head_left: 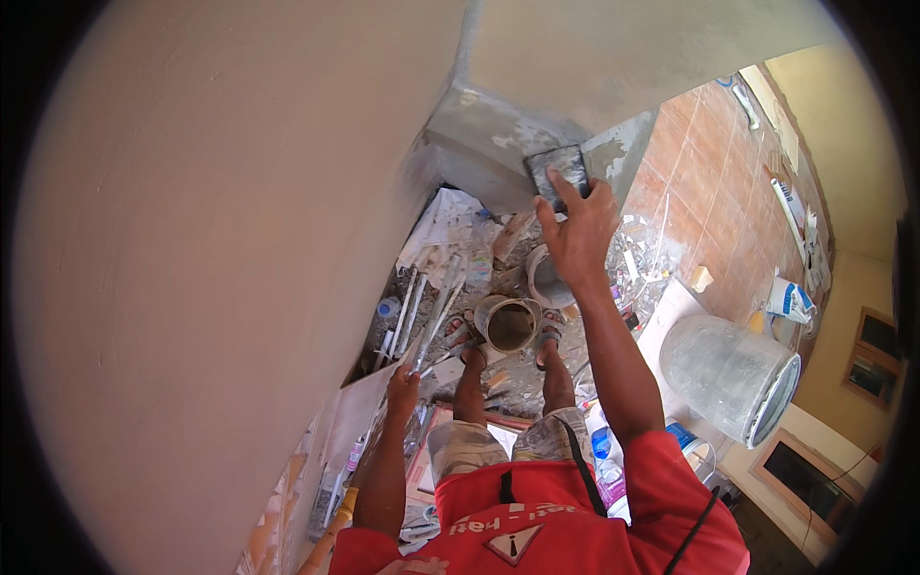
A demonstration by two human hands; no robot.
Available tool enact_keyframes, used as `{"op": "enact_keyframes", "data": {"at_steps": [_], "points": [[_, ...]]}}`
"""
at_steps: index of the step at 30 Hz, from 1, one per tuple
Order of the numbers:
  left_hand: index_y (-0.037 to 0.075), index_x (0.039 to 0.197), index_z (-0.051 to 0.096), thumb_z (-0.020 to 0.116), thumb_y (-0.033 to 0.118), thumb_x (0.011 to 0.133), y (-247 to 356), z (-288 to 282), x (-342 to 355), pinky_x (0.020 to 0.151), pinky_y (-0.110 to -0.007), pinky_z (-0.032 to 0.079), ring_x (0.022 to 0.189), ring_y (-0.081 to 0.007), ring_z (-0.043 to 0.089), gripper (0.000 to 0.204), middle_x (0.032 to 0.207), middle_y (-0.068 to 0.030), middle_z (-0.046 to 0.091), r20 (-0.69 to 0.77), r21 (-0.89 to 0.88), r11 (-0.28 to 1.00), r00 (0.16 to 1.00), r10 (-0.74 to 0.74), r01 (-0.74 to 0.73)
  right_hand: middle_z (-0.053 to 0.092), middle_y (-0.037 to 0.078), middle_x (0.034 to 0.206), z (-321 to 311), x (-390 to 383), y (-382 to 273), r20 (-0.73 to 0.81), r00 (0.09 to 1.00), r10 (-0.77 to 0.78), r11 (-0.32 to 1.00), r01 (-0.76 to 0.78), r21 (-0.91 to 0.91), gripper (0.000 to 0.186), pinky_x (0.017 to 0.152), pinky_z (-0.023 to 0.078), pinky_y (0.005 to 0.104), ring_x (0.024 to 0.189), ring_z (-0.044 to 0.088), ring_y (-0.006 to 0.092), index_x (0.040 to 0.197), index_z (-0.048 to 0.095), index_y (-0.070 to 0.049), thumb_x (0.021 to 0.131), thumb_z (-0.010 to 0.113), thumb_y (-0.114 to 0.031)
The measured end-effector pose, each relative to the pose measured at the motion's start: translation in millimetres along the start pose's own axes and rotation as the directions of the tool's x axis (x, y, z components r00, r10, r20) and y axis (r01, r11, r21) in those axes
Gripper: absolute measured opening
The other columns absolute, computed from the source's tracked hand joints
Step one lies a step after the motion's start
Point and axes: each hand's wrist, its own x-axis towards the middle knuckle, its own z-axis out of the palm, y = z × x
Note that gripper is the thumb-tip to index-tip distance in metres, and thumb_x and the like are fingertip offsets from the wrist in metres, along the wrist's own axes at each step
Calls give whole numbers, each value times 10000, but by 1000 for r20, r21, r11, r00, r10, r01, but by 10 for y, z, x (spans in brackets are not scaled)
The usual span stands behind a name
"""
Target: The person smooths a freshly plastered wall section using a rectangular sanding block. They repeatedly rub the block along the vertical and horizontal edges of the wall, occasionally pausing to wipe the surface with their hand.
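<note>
My right hand (582,220) grips a dark, square, cement-smeared pad (556,172) held against the grey plastered ledge (489,129) at the bottom of the wall corner. Low on the left, beside the large smooth wall (220,240), my left hand (402,383) is closed on a thin grey tool (417,359); its exact shape is hard to make out against the pipes behind it. Between my sandaled feet stands a bucket (508,324) with grey-brown contents, and a second bucket (548,278) sits just beyond it, partly behind my right arm.
Rubble, thin pipes (407,302) and white sheeting (441,230) lie around my feet. A large translucent drum (719,374) is at the right. Bags (788,299) and rolls (786,206) line the edge of the tiled floor (690,163).
</note>
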Motion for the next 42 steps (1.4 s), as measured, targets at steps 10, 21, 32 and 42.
{"op": "enact_keyframes", "data": {"at_steps": [10,21,32,42], "points": [[-30,1224,597,615,234,909,-4,6,-10,771,-390,512,815,-261,670,411,891,-156,699,21,1,1000,1000,-15,15,528,219,1093,-74,-21,-26,-63,989,137,990,-134,41,398,899,421,480,1017,516,378,1220,703,-219,846,713,-354],[-12,1244,580,631,207,904,-7,-96,-53,618,-295,539,718,-163,658,407,872,-124,696,37,-104,994,999,-20,23,506,209,1080,-295,7,469,-138,941,308,951,-309,14,431,893,394,494,1012,491,379,1241,682,-225,836,713,-370],[-28,1224,586,622,210,917,197,-102,-96,625,-340,508,681,-180,647,389,849,-131,701,37,-146,989,999,8,-2,493,211,1086,256,113,-346,-83,975,204,978,-200,52,460,892,390,497,1016,484,397,1234,684,-240,788,753,-331],[-22,1236,575,614,173,925,296,-234,-78,598,-304,496,646,-149,607,370,808,-89,669,25,-145,989,1000,-16,19,499,231,1106,40,15,-390,-83,967,242,969,-236,72,449,877,416,484,996,504,386,1222,697,-223,788,765,-315]]}}
